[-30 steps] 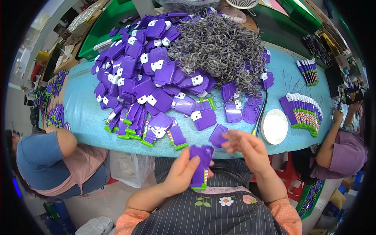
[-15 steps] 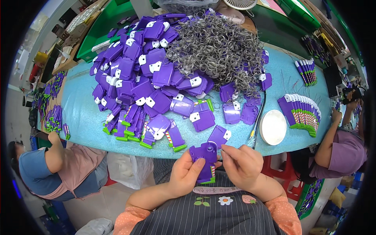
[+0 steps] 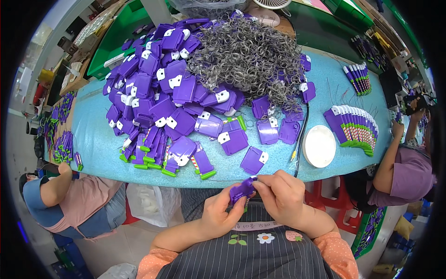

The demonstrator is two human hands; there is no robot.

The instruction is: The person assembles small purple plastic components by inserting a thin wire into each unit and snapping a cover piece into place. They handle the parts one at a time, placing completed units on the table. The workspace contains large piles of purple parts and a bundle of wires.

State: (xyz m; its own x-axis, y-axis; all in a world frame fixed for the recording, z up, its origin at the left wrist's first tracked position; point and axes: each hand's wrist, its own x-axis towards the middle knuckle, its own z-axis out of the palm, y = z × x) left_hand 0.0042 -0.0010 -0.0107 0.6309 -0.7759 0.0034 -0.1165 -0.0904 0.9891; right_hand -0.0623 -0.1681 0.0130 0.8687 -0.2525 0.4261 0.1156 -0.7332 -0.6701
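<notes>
Close to my apron, my left hand (image 3: 217, 212) grips a purple plastic casing (image 3: 241, 189), thumb on its inner face. The casing is tilted, so I see it partly edge-on. My right hand (image 3: 281, 197) is closed in a pinch against its upper right corner; whatever the fingertips hold there is hidden. Just beyond, a loose purple casing with a white corner (image 3: 253, 161) lies on the blue table covering (image 3: 367, 169). Farther off are a large heap of purple casings (image 3: 146, 109) and a tangled mound of thin grey wire loops (image 3: 246, 53).
Right of the heap stands a round white dish (image 3: 319, 146), with a black cable (image 3: 302, 135) beside it. Casings with green ends (image 3: 354, 129) lie fanned out at the right. Co-workers sit at the left (image 3: 69, 204) and right (image 3: 409, 172). A green bin (image 3: 109, 53) stands behind.
The held casing has turned from lying broad-face up to a steep tilt. My right fingers have moved left onto its upper corner. The view has shifted slightly.
</notes>
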